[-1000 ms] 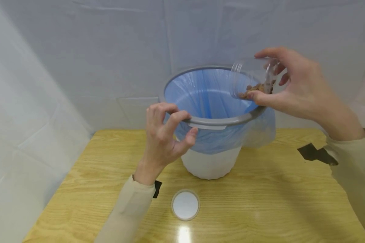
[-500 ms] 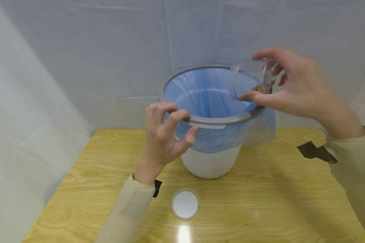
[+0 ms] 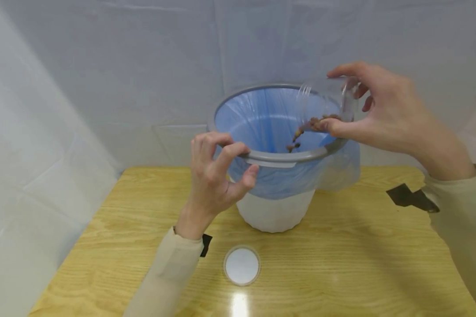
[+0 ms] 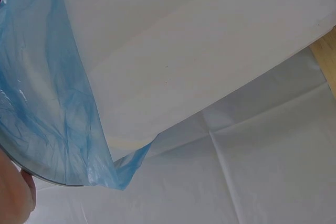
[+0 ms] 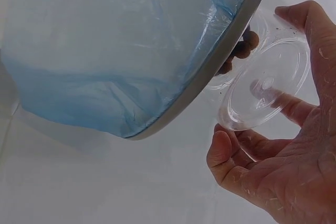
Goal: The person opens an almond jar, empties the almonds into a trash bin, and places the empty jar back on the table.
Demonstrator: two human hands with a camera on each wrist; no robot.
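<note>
The right hand (image 3: 384, 114) grasps a clear plastic cup (image 3: 325, 103) between curled fingers and thumb, tipped on its side over the far right of a white bin with a grey rim (image 3: 285, 156) and a blue plastic liner (image 3: 262, 119). Small brown pieces (image 3: 295, 143) spill from the cup's mouth into the liner. The left hand (image 3: 214, 176) grips the bin's near left rim, fingers curled over it. The bin stands on a light wooden table (image 3: 341, 268). A round white lid (image 3: 242, 266) lies near the table's front edge.

Head looks down; wrists close under bin (image 3: 275, 156).
</note>
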